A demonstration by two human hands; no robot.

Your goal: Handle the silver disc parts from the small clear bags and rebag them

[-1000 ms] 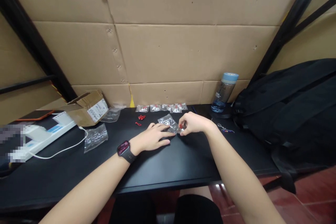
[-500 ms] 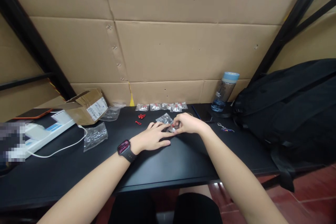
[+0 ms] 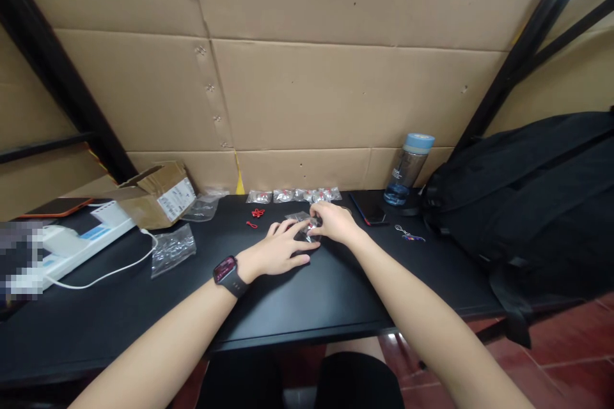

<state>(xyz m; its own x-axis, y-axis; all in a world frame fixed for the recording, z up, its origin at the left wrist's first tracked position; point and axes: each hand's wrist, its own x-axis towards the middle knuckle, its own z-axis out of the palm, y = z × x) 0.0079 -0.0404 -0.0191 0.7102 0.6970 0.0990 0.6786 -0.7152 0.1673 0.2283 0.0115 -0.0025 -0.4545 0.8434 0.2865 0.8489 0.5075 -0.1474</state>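
Observation:
My left hand (image 3: 281,249) lies flat on the black table with fingers spread, its fingertips holding down a small clear plastic bag (image 3: 298,215). My right hand (image 3: 338,223) is closed in a pinch at the upper right part of that bag. Something shiny with a bit of red shows in the bag between the hands, mostly covered by fingers. Left of the bag lie a small pile of red cord loops (image 3: 258,213) and one single red loop (image 3: 252,225). Behind the hands, several filled clear packets (image 3: 283,195) stand in a row along the cardboard wall.
An opened cardboard box (image 3: 156,195), an empty-looking plastic bag (image 3: 173,250) and a white power strip (image 3: 81,249) are on the left. To the right are a phone (image 3: 373,209), a water bottle (image 3: 407,169), a small beaded charm (image 3: 410,234) and a black backpack (image 3: 527,198).
My right hand has shifted slightly left and up over the bag, uncovering more of the phone. My left hand stays spread in place.

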